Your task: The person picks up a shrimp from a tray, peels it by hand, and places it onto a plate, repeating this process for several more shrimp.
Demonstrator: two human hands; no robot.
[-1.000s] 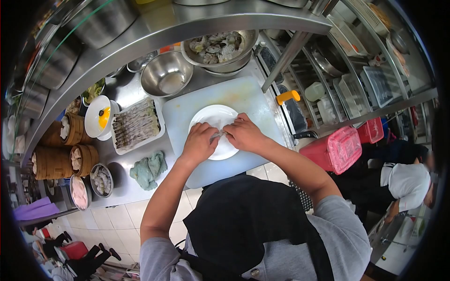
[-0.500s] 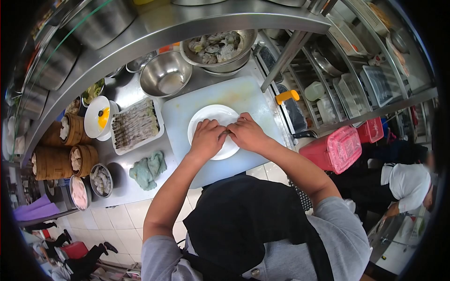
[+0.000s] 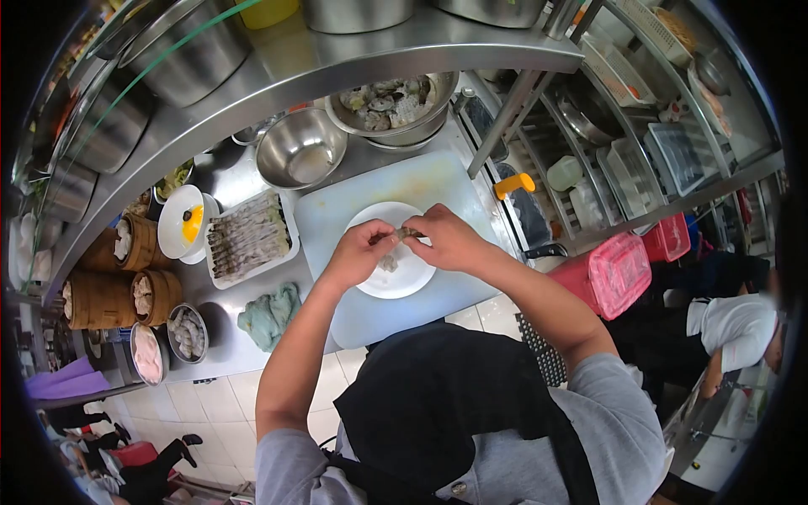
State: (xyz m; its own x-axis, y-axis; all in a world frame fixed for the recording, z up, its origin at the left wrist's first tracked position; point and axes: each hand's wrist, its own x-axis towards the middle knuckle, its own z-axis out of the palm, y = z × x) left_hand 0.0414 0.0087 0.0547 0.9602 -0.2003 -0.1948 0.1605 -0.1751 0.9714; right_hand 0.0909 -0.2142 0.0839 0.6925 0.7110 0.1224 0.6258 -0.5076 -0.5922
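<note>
Both hands work close together over a white plate (image 3: pixel 400 284) on a pale cutting board (image 3: pixel 446 172). My right hand (image 3: pixel 448 239) pinches the darker end of a shrimp between thumb and fingertips. From my left hand (image 3: pixel 358 254), also closed in a pinch, the greyish shrimp (image 3: pixel 388 263) hangs above the plate. The fingers partly cover it. Left of the board, rows of shrimp (image 3: pixel 252 231) lie in a white tray (image 3: pixel 263 268). More shrimp fill a steel bowl (image 3: pixel 370 130) behind the board.
A bare steel bowl (image 3: pixel 290 164) stands behind the board. A green cloth (image 3: pixel 269 318), bamboo steamers (image 3: pixel 99 301) and a white bowl with yolk (image 3: pixel 172 223) are at left. Overhead runs a steel shelf (image 3: pixel 404 61). At right are a knife handle (image 3: pixel 545 251) and a pink bin (image 3: pixel 581 273).
My hands have moved slightly apart and turned, so the shrimp now shows between them and below the left fingers. The view has shifted a little.
</note>
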